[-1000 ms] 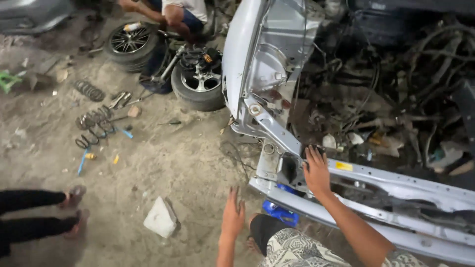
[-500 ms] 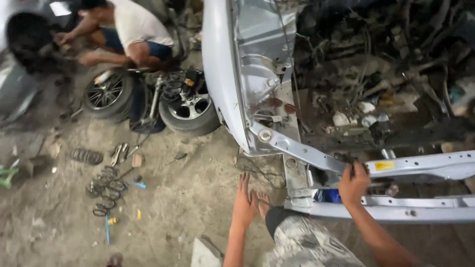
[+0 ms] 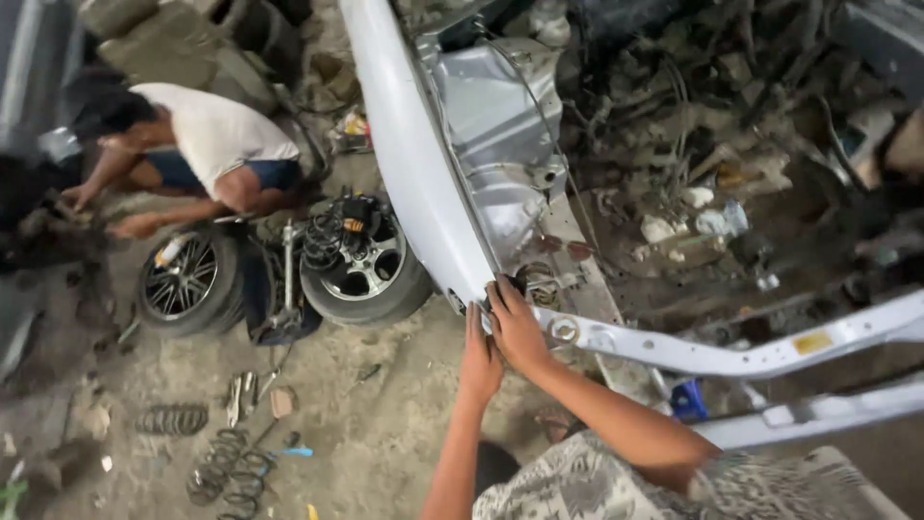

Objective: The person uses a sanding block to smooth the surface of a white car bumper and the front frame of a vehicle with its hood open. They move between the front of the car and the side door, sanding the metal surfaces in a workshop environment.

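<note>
A: Fender corner (image 3: pixel 452 255), silver, where the panel meets the front crossmember (image 3: pixel 731 351). Both hands are on it now. Half a second ago they were apart: the right was further along the crossmember and the left hung free above the ground.

B: Grip?

A: Right hand (image 3: pixel 518 325) laid over the joint, fingers curled onto the panel's lower edge. Left hand (image 3: pixel 478 358) flat against it just beside, fingers straight, thumb side touching the right. Pressing or steadying; neither hand holds a tool.

B: So the work has moved to that corner.

A: Looks so. Both hands have converged on one spot, which reads as bracing or tugging the panel end.

B: Around them?

A: Beyond the hands, the stripped engine bay (image 3: pixel 731 173). To their left, two wheels (image 3: pixel 361 270) lying on the dirt, coil springs (image 3: pixel 226 467) nearer, another person (image 3: pixel 207 144) crouched past the wheels.
</note>
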